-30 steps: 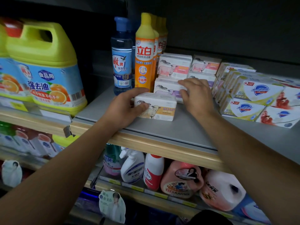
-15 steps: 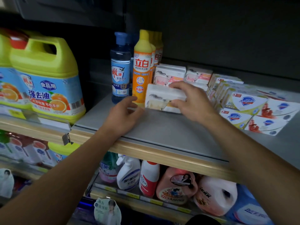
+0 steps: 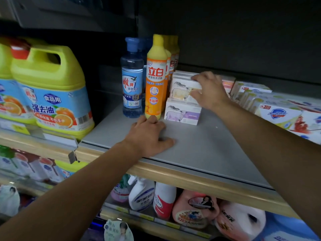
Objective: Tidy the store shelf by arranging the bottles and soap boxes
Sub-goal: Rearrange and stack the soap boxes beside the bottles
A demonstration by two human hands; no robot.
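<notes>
Lifted from the shelf front a second ago, the cream soap box now sits atop a lilac-printed carton, pinched by the right hand. Left hand lies flat, fingers relaxed, on the smooth grey shelf. Two bottle rows stand beside: blue bottle, orange bottle; perhaps four orange, blurred.

On the grey shelf a clear blue bottle and an orange bottle with a yellow cap stand upright side by side, more of each lined up behind. Just right of them, a white soap box with a yellow panel sits stacked on a white one with a purple panel, both printed with a sheep.
</notes>
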